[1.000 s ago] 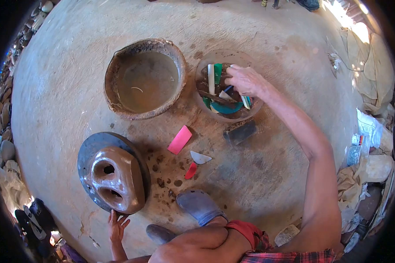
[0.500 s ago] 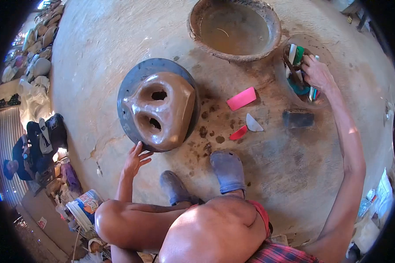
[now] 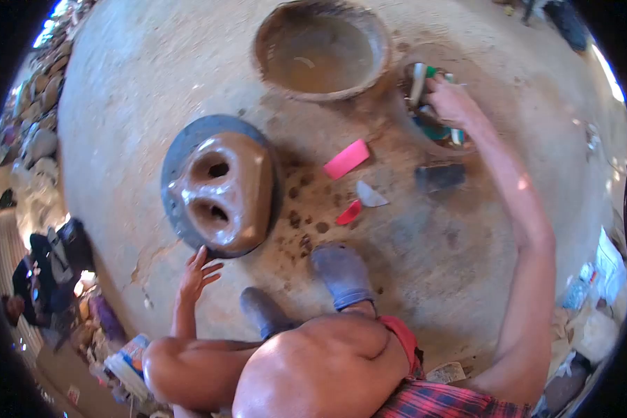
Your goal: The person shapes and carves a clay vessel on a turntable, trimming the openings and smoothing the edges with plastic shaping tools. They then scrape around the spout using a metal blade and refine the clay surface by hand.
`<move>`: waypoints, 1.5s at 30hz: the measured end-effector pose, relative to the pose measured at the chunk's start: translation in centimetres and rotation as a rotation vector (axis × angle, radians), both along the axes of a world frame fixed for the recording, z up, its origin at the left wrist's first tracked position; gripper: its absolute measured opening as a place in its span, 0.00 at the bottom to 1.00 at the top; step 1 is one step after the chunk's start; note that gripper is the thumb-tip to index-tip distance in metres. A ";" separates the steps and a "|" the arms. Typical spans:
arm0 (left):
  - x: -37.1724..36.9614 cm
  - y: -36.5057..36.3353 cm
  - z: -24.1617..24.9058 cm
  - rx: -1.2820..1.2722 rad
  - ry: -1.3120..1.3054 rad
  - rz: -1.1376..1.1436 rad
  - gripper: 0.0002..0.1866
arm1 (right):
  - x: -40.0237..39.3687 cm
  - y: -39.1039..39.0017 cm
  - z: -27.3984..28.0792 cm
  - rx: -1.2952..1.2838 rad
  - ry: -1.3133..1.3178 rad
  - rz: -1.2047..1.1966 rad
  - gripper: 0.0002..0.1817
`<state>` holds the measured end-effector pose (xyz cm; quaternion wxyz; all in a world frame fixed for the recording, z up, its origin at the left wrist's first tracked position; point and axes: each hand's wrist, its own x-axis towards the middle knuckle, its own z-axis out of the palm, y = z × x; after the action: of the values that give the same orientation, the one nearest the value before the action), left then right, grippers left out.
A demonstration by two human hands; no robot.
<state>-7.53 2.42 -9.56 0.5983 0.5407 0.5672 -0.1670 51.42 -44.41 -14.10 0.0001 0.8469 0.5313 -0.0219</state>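
Observation:
A wet brown clay form (image 3: 247, 188) with two dark holes sits on a round dark board (image 3: 174, 184) on the floor. My left hand (image 3: 196, 277) is beside the board's near edge, its fingers apart and holding nothing. At the upper right, my right hand (image 3: 453, 104) reaches into a round container (image 3: 405, 97) of tools, its fingers bent among them; what they grip, if anything, is hidden. Between the board and the container lie a pink rectangular piece (image 3: 346, 159), a white piece (image 3: 371, 195) and a red piece (image 3: 349, 212).
A wide bowl of murky water (image 3: 320, 52) stands at the top. A dark block (image 3: 440, 177) lies below the tool container. My shod feet (image 3: 341, 272) are near the centre. Another person (image 3: 31, 285) is at the far left, near piled items.
The view has shifted, so the floor objects appear further left. My right hand is still in the tool container, and my left hand remains by the board with its fingers spread.

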 end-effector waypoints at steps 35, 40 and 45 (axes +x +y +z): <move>8.0 -12.9 7.1 -0.194 -0.057 0.143 0.36 | -25.5 9.9 4.4 0.813 0.590 -0.439 0.13; 8.2 -17.7 3.5 -0.129 -0.449 0.642 0.33 | -29.0 14.4 1.9 0.707 0.691 -0.356 0.15; 9.6 -17.9 2.4 -0.100 -0.471 0.747 0.32 | -28.8 16.3 2.1 0.811 0.568 -0.286 0.12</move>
<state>2.10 -15.45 -7.21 0.7559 0.2926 0.5631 0.1611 22.62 -28.09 -12.04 -0.4755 0.8038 0.3550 -0.0433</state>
